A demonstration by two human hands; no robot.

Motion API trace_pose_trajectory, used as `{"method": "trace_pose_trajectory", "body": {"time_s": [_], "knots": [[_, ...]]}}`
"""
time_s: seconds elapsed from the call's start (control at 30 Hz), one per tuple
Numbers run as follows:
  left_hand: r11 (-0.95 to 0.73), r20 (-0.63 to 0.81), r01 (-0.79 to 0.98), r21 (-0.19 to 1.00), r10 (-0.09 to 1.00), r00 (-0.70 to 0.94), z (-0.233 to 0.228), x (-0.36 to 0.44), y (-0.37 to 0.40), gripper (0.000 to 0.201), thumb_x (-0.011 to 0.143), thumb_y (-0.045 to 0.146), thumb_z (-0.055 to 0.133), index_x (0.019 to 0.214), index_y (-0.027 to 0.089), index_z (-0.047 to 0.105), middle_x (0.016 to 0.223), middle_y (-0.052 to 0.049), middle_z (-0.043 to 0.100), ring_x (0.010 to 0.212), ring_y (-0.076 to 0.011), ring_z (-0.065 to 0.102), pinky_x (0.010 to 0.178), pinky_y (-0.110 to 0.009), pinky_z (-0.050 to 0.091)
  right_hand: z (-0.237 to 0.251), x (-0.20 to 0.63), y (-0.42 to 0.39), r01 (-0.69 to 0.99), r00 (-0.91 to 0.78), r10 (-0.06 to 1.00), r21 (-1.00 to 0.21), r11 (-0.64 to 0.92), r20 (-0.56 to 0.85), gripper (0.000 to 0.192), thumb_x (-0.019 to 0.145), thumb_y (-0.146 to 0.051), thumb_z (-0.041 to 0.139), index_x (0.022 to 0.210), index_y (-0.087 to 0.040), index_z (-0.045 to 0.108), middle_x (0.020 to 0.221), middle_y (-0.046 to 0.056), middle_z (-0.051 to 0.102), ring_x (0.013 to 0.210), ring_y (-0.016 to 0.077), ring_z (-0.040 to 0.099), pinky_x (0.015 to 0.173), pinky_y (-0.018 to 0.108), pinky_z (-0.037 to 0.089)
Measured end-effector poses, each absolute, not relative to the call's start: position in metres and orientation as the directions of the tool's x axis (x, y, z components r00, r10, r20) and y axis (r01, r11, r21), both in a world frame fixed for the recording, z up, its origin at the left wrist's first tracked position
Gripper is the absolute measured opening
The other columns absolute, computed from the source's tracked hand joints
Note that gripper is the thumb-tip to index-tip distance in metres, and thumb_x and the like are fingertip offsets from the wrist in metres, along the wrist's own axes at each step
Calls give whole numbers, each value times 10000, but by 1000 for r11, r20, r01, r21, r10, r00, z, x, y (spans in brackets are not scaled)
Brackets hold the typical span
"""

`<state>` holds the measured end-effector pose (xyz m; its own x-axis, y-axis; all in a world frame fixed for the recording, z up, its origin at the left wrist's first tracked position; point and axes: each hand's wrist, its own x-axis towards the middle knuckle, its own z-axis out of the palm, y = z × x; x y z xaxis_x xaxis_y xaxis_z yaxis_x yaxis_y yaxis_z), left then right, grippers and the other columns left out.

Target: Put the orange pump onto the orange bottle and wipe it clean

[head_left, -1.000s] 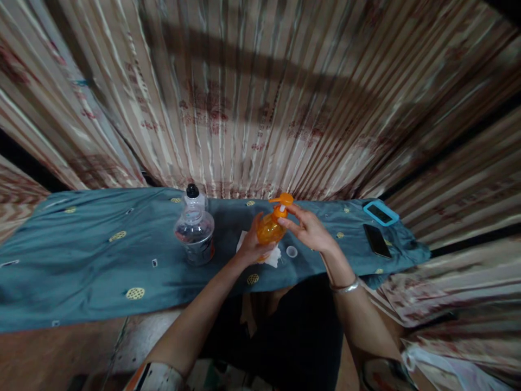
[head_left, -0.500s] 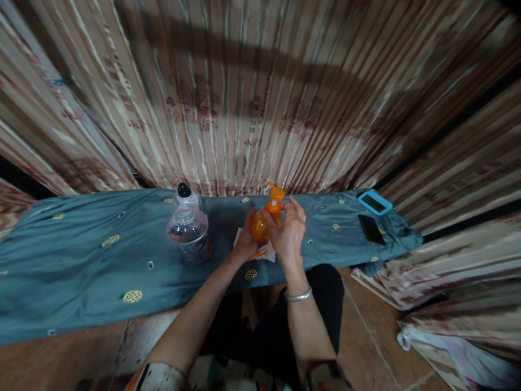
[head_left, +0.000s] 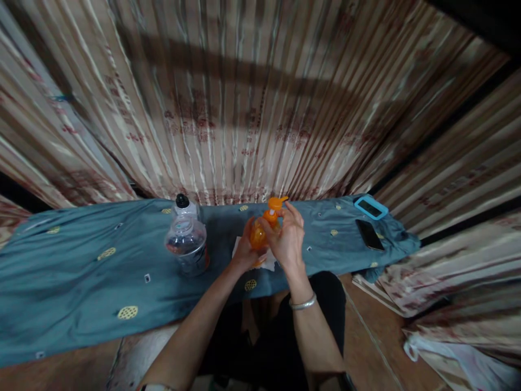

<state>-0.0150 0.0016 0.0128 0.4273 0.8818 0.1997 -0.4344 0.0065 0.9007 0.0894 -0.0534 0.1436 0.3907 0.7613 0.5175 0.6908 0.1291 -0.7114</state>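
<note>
- Left hand (head_left: 244,251): wrapped around the lower body of the small translucent orange plastic pump bottle (head_left: 260,233), steadying it from the left side.
- Right hand (head_left: 288,239): fingers closed about the bottle's neck and collar, just under the orange pump head (head_left: 277,203); a silver metal bangle (head_left: 303,303) sits on that wrist.
- Location: the bottle is upright between both hands, over a white paper napkin (head_left: 268,263) on the blue-grey patterned cloth (head_left: 89,271), near the centre of the covered surface.
- Handling, as judged: the bottle appears light and fairly stiff, though the thin wall would likely yield to a hard squeeze. The smooth plastic may be slippery if wet with its contents. The body is the soundest place to grip; the pump head and spout look like the weakest parts.
- Adjacent: a clear round plastic bottle with a black cap (head_left: 186,239) stands near, to the left, apart from the hands.
- Further right, well apart: a black smartphone (head_left: 368,234) lies flat, and a flat device in a light-blue case (head_left: 370,207) lies beyond it at the cloth's far edge.
- Backdrop: a striped beige and brown curtain (head_left: 252,108) hangs behind.
- Hidden or unclear: the hands cover most of the orange bottle, so its fill level and label cannot be read. Whether its base touches the napkin cannot be determined. The whole frame is softly blurred.
</note>
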Motion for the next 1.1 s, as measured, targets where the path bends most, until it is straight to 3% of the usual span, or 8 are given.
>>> {"method": "trace_pose_trajectory", "body": {"time_s": [0.2,0.3,0.43,0.5,0.63,0.77,0.97,1.1], "knots": [[15,188,-427,904,882,431,13,-17,-1,1139,641,508,1013,1578,308,396,1454,-119,649,1267,-334,707,1129,-521,573,148,115,-56,601,194,892,-768,221,409,795,883,-792,609,1305,-126,711,1437,260,742,1383,394,696,1184,601,540],[1,203,-432,902,882,426,15,-16,-1,1121,650,503,1005,1571,295,401,1444,-122,648,1276,-327,699,1128,-497,572,149,119,-55,587,124,904,-765,266,410,636,941,-735,553,1194,-193,770,1351,181,801,1323,337,736,1186,538,548],[-3,191,-416,909,891,412,18,-19,0,1131,604,427,1034,1550,284,430,1454,-128,642,1336,-355,666,1162,-513,552,141,95,-53,641,341,805,-746,180,486,770,945,-737,574,1174,-20,738,1367,382,714,1491,486,568,1256,702,407],[1,181,-409,913,895,408,19,-21,0,1129,582,388,1047,1535,290,450,1491,-126,624,1367,-360,651,1191,-520,532,138,88,-53,646,394,767,-746,160,506,826,916,-762,605,1178,11,731,1357,406,709,1547,508,495,1294,725,332],[37,189,-450,892,874,447,23,-21,-3,1100,633,442,1024,1556,307,440,1486,-120,630,1327,-339,679,1149,-495,556,138,103,-56,598,280,836,-767,233,472,789,859,-742,698,1311,-96,717,1417,263,746,1448,410,636,1258,612,467],[23,193,-440,898,877,441,25,-19,-5,1109,648,462,1010,1573,306,418,1436,-121,657,1295,-341,691,1104,-483,584,140,117,-57,542,140,884,-782,308,445,500,926,-626,641,1197,-229,779,1289,133,830,1306,320,749,1169,518,568],[-9,197,-416,909,890,412,23,-21,-2,1178,583,440,1039,1570,280,415,1423,-141,666,1329,-375,664,1118,-509,569,138,93,-54,612,416,756,-770,178,505,538,871,-694,712,985,-170,684,1350,341,738,1564,490,479,1307,728,296],[-2,213,-431,902,871,442,23,-21,-3,1127,648,471,1012,1583,306,406,1451,-131,661,1293,-354,689,1089,-497,587,143,106,-56,579,305,835,-785,220,458,733,812,-774,722,1174,-136,711,1483,312,687,1494,444,587,1270,666,420]]}}
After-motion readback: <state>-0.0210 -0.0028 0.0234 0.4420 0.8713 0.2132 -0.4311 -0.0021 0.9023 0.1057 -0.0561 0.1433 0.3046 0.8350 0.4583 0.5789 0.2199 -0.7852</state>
